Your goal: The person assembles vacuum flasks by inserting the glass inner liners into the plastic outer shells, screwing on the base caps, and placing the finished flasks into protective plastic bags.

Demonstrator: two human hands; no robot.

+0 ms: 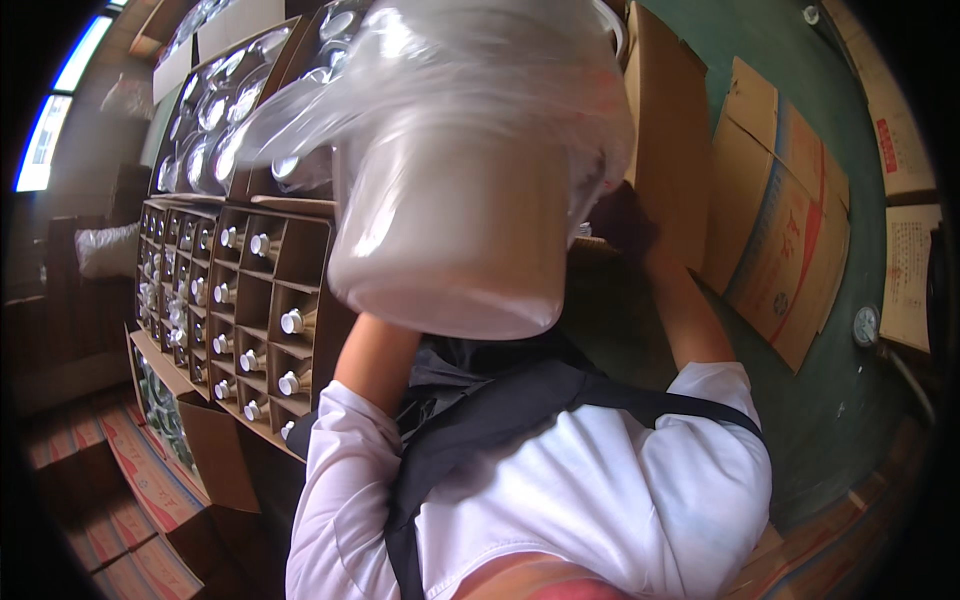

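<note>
A green floor (pixel 800 450) carried flattened cardboard on the right.
A brown cardboard sheet (pixel 785 235), folded open and marked with a blue band and red print, lay on it at a slant; a taller brown cardboard panel (pixel 665 130) stood just beside the sheet, toward the middle. Near the right edge was a small round object (pixel 866 325), its kind too unclear to tell, close to a pale carton (pixel 910 275). A small whitish bit (pixel 810 14) lay toward the top, and more brown cardboard (pixel 825 550) spread across the lower right.
</note>
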